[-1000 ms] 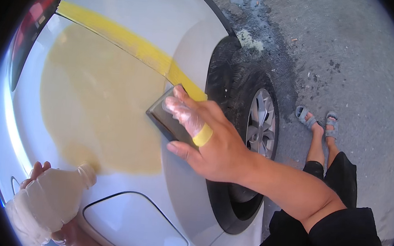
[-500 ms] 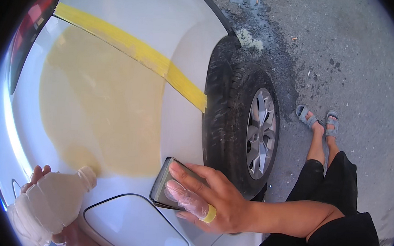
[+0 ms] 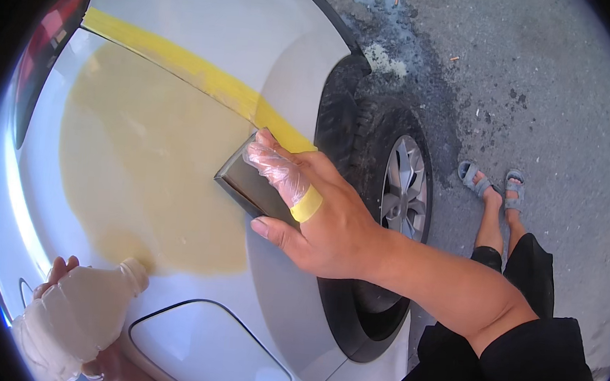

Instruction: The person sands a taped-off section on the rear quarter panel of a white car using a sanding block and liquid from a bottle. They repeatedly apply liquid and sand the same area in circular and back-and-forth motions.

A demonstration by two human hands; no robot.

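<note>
My right hand (image 3: 317, 216) grips a dark grey sanding block (image 3: 251, 186) and lies with it on the car's pale body panel, at the right edge of a tan filler patch (image 3: 156, 171). Clear film wraps one finger, fixed with a yellow band. At the lower left, my left hand (image 3: 57, 275) is wrapped round a cloudy plastic bottle (image 3: 84, 313), tilted so its neck points up and right at the lower edge of the patch. Part of that hand is hidden behind the bottle. Yellow masking tape (image 3: 179, 55) runs along the panel seam above the patch.
A black-trimmed wheel arch and a tyre with a silver rim (image 3: 402, 187) are right of the panel. Below the patch is a fuel flap (image 3: 206, 347); a red tail light (image 3: 52, 34) sits upper left. My sandalled feet (image 3: 492, 180) stand on grey asphalt (image 3: 575, 126) with a wet stain.
My right hand has moved up the panel with the sanding block, from near the fuel flap to the patch's right edge, close to the tape. The left hand and bottle have stayed in place.
</note>
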